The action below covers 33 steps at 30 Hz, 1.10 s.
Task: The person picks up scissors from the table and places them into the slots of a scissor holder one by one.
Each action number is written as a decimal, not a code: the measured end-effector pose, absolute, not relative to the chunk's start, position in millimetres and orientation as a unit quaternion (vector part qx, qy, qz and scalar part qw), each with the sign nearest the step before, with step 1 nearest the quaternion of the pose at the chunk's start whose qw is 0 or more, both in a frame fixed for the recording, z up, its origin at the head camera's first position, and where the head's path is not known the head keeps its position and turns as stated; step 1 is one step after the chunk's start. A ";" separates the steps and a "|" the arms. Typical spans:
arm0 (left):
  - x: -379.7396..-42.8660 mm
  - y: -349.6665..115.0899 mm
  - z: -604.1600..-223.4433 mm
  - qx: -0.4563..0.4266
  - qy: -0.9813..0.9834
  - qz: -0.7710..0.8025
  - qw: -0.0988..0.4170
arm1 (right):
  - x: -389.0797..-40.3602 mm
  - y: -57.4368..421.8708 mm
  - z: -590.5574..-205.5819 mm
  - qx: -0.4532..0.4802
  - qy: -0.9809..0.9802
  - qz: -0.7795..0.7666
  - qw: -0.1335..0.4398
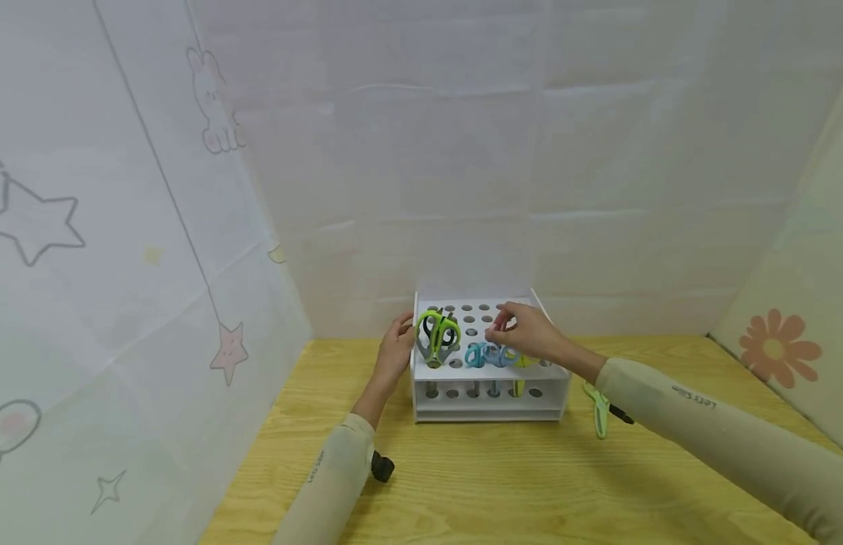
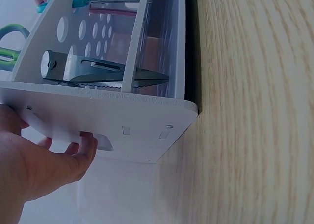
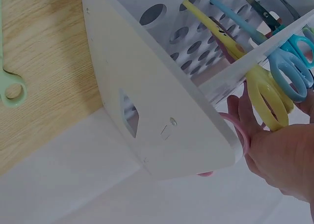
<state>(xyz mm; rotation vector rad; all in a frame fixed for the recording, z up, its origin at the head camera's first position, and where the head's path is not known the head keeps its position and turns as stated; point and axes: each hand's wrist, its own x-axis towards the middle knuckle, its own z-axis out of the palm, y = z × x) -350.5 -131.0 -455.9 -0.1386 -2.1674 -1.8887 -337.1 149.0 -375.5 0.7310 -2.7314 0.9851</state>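
A white two-level rack with round holes [image 1: 489,372] stands on the table with several scissors upright in it. My left hand [image 1: 394,350] grips its left side panel, fingers curled at the cutout [image 2: 103,142]. Over the rack's right half, my right hand [image 1: 533,333] pinches pink-handled scissors [image 3: 240,128], whose loops are partly hidden by the rack and fingers. In front of this hand are yellow scissors [image 3: 267,94] and light blue scissors [image 3: 289,69], with teal scissors [image 1: 474,354] beside them. Green-and-grey scissors [image 1: 437,350] fill the front-left hole.
Light green scissors [image 1: 601,416] lie on the wooden table [image 1: 476,477] right of the rack, close to my right forearm. Behind the rack hangs a pale sheet [image 1: 449,189], and a printed sheet [image 1: 156,303] borders the left side.
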 end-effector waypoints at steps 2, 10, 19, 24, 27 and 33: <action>-350.7 -131.0 -456.0 -0.050 -0.747 -0.649 0.133 | -337.7 149.2 -374.2 0.238 -0.914 0.323 0.060; -350.9 -129.5 -454.7 -0.053 -0.747 -0.649 0.136 | -338.8 154.2 -373.4 0.247 -0.913 0.324 0.030; -345.2 -128.3 -452.8 -0.043 -0.747 -0.649 0.137 | -334.7 153.1 -371.5 0.265 -0.910 0.317 0.020; -352.3 -124.6 -455.5 -0.048 -0.745 -0.651 0.137 | -333.3 157.5 -366.5 0.277 -0.911 0.305 0.019; -356.4 -123.8 -456.1 -0.052 -0.741 -0.654 0.141 | -332.8 161.5 -361.0 0.289 -0.911 0.293 0.026; -362.4 -129.0 -458.1 -0.049 -0.742 -0.653 0.145 | -324.9 171.2 -343.2 0.292 -0.908 0.296 0.053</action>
